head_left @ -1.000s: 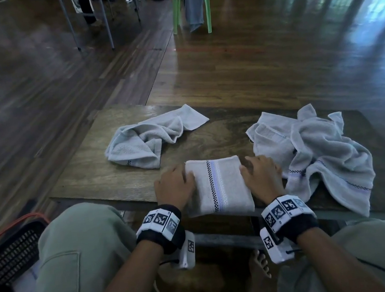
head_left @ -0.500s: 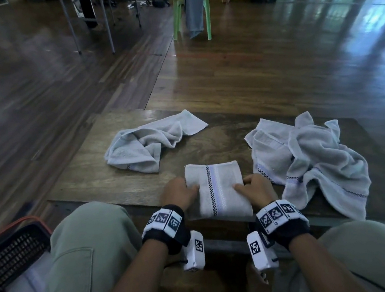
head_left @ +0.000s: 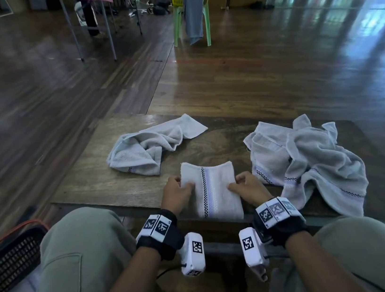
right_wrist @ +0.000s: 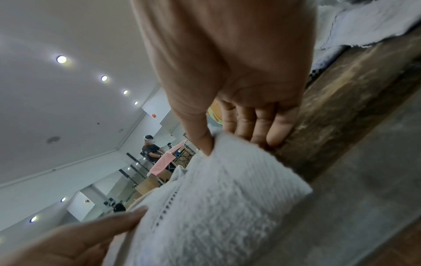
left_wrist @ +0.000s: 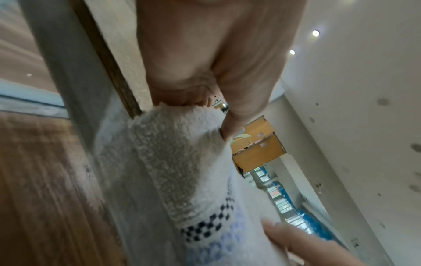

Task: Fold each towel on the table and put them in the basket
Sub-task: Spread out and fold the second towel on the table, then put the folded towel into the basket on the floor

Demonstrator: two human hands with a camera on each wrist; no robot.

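The folded towel [head_left: 213, 190] lies at the middle of the near edge of the wooden surface [head_left: 98, 184], its near end hanging a little past that edge. It is white, with a dark checkered line and a pale blue band running along its length. The left hand [head_left: 177, 193] grips the towel's left side: in the left wrist view the thumb [left_wrist: 237, 100] presses on top of the cloth while the other fingers are tucked beneath it. The right hand [head_left: 247, 189] grips the right side in the same way; in the right wrist view its thumb [right_wrist: 200, 133] pinches the upper layer and the fingers [right_wrist: 262, 124] lie under the cloth against the surface's edge.

A crumpled towel [head_left: 152, 146] sits toward the far left corner of the surface, well apart from the folded one. A larger heap of crumpled towels [head_left: 312, 158] covers the right side, with one fold draped over the near edge by the near right corner. It lies just beside the right hand.

The black basket [head_left: 12, 260] stands on the floor below the near left corner, beside the person's left knee [head_left: 80, 235], with pale cloth showing inside it.
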